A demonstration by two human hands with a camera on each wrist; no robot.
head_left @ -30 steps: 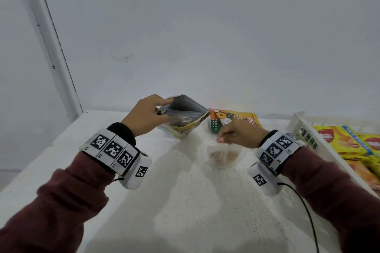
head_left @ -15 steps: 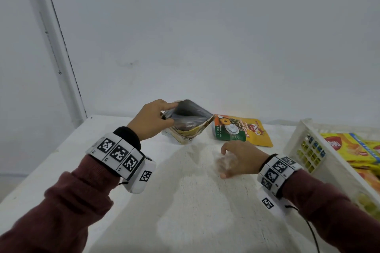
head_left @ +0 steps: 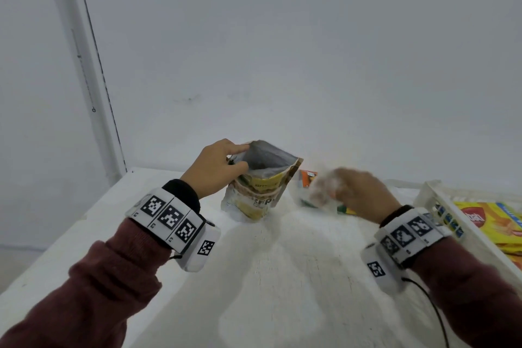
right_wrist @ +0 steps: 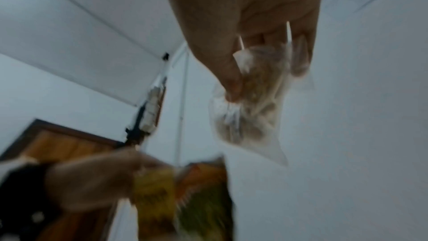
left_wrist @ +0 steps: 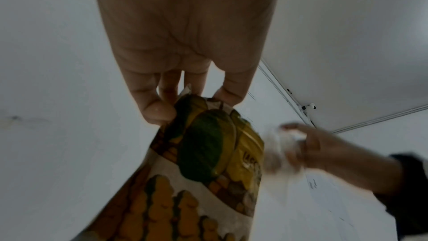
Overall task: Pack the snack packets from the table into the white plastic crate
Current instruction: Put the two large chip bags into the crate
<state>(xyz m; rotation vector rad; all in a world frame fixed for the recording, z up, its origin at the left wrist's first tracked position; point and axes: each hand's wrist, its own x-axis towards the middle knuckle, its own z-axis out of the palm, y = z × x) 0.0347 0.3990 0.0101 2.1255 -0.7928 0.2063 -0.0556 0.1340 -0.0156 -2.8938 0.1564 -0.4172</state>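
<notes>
Held upright on the white worktop (head_left: 282, 277) by the left hand (head_left: 217, 169), pinching its rim: an open foil-lined standing pouch (head_left: 261, 186), mouth gaping upward. Just right of that mouth, level with it, the blurred right hand (head_left: 358, 192) pinching 1 small crinkly clear packet (right_wrist: 250, 102). Farther right, the white plastic crate (head_left: 432, 200) with glossy yellow packets inside.
</notes>
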